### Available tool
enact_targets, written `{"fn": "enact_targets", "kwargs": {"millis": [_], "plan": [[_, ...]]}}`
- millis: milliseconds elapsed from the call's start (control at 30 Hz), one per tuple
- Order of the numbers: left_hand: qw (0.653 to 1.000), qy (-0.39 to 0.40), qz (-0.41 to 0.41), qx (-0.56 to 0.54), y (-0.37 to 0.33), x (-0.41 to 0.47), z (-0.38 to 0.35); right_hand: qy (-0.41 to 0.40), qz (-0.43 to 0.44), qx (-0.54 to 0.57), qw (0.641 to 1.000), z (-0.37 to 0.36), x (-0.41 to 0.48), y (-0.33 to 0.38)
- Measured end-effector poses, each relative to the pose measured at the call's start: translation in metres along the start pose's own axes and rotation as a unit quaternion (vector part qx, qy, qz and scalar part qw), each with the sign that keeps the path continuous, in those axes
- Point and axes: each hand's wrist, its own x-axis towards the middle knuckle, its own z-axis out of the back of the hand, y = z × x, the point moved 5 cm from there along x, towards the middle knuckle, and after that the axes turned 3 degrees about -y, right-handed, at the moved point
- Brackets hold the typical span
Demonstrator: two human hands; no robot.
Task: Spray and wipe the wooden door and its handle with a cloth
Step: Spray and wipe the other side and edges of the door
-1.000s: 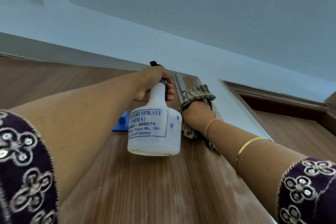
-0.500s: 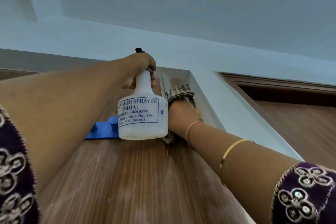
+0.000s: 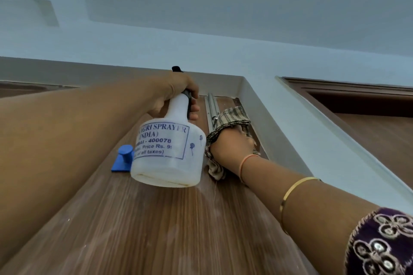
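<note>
I look steeply up the wooden door, whose grain shows pale dusty streaks. My left hand grips the neck and black trigger of a white spray bottle with a blue printed label, held close to the door near its top. My right hand presses a striped brown cloth against the door's upper right corner, beside a metal latch bar. The cloth folds over my fingers and hangs below my wrist. The door handle is out of view.
A blue plastic hook sticks to the door just left of the bottle. The white door frame runs along the right, with a second wooden door beyond it. Pale wall and ceiling fill the top.
My view has shifted a little, bringing the blue hook into sight left of the bottle. Both hands stay near the door's top right corner, the cloth still against the wood.
</note>
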Motion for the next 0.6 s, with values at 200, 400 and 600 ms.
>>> {"fn": "enact_targets", "kwargs": {"millis": [200, 400, 600], "plan": [[1.000, 0.007, -0.004, -0.012, 0.018, 0.004, -0.007, -0.001, -0.006, 0.004, 1.000, -0.015, -0.002, -0.003], [1.000, 0.018, 0.013, -0.016, 0.034, 0.007, -0.016, -0.041, -0.004, 0.001, 0.999, -0.017, 0.003, -0.005], [0.996, 0.027, 0.020, -0.084, 0.036, 0.005, -0.016, -0.050, 0.032, -0.028, 0.998, -0.013, 0.000, -0.004]]}}
